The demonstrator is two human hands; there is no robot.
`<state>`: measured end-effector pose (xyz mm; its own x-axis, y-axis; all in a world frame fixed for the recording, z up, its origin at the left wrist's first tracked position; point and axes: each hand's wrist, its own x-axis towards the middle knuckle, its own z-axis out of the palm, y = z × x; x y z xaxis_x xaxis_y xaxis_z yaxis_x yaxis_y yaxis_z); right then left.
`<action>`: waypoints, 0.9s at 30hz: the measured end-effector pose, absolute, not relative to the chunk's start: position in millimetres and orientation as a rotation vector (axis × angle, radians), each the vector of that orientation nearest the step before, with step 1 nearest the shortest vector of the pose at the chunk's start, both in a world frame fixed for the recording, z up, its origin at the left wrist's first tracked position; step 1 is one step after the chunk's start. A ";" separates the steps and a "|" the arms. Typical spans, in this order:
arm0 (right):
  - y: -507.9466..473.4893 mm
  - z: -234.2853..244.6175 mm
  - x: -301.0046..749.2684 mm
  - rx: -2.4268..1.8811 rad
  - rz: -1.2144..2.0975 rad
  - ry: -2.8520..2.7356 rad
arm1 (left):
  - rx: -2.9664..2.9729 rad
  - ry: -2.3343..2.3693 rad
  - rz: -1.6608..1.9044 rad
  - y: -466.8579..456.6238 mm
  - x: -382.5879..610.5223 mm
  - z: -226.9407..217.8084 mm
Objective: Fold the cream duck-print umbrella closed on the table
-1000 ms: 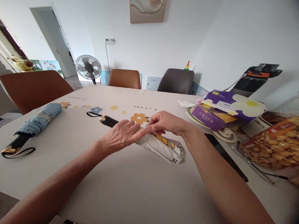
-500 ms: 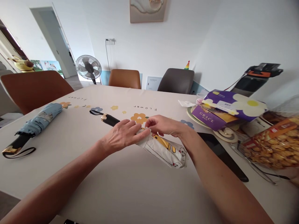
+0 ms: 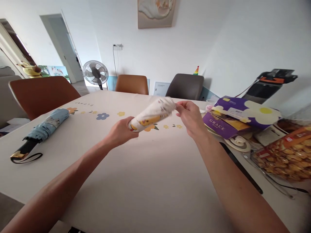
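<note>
A folded white umbrella (image 3: 153, 115) with yellow cartoon prints is raised over the table, its far end tilted up to the right and slightly blurred. My left hand (image 3: 122, 132) is wrapped round its lower part, and the handle is hidden from view. At the upper end, the fingertips of my right hand (image 3: 190, 118) pinch the edge of the cloth. Off to the left, a folded light blue umbrella (image 3: 50, 124) lies on the table, with a black and gold handle and a wrist loop.
The table (image 3: 155, 181) has a pale cover with printed flowers. On its right are purple boxes (image 3: 218, 124), a bag of nuts (image 3: 289, 152), a dark tablet (image 3: 243, 168) and a cable. Chairs (image 3: 131, 84) and a fan (image 3: 95, 73) stand beyond the table.
The white umbrella has been lifted and turned, so its cloth end now points up and away. My left hand has gone round its lower part; my right has moved right to the far end.
</note>
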<state>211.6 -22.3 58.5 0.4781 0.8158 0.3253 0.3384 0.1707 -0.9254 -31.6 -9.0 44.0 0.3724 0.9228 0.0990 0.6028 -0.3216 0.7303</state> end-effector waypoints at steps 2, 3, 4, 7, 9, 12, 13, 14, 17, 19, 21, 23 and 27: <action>-24.9 59.9 206.3 -1.358 0.585 -1.054 | 1.609 1.109 0.683 -13.0 -32.9 53.5; -27.3 60.9 201.1 -1.322 0.693 -1.048 | 1.428 0.987 0.666 -15.8 -32.6 56.6; -30.1 62.0 194.7 -1.264 0.833 -1.056 | 1.272 0.871 0.644 -19.0 -31.5 58.2; -39.2 63.1 171.7 -1.052 1.249 -1.063 | 0.941 0.628 0.564 -28.1 -24.4 54.0; -43.5 60.1 156.7 -0.950 1.400 -1.059 | 0.824 0.546 0.510 -33.4 -17.6 46.1; -45.9 50.4 139.1 -0.881 1.504 -1.010 | 0.729 0.453 0.404 -41.1 -7.2 33.4; -46.0 46.7 135.0 -0.871 1.528 -0.965 | 0.704 0.430 0.375 -43.6 -4.0 30.0; -45.9 43.0 131.7 -0.867 1.542 -0.909 | 0.683 0.416 0.360 -45.9 -1.0 27.3; -44.9 34.9 127.3 -0.900 1.532 -0.748 | 0.674 0.452 0.394 -50.9 6.1 22.9; -43.4 32.2 128.3 -0.947 1.513 -0.688 | 0.710 0.507 0.407 -52.0 8.7 21.7; -40.6 30.8 131.9 -0.985 1.490 -0.640 | 0.756 0.568 0.395 -51.5 9.5 20.7; -36.3 30.1 137.9 -1.006 1.432 -0.588 | 0.791 0.618 0.372 -50.2 8.8 19.5; -25.7 28.5 155.0 -1.064 1.245 -0.465 | 0.826 0.633 0.282 -47.6 6.1 17.4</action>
